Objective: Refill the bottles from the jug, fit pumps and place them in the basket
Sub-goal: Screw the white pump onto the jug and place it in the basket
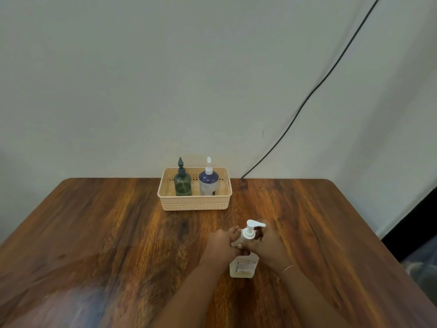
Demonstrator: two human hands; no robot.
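Observation:
A clear bottle (243, 268) with pale yellowish liquid and a white label stands upright on the wooden table, near the front centre. My left hand (220, 245) wraps around its shoulder. My right hand (267, 245) grips the neck just under the white pump (251, 229), whose spout points right. Farther back, a beige basket (195, 202) holds a green bottle (182, 183) with a dark pump and a blue-and-white bottle (208, 183) with a white pump, both upright. No jug is in view.
The wooden table (118, 233) ends at a pale wall behind the basket. A black cable (307, 98) runs down the wall to the table's back edge, right of the basket. The table's right edge drops off to a dark floor area.

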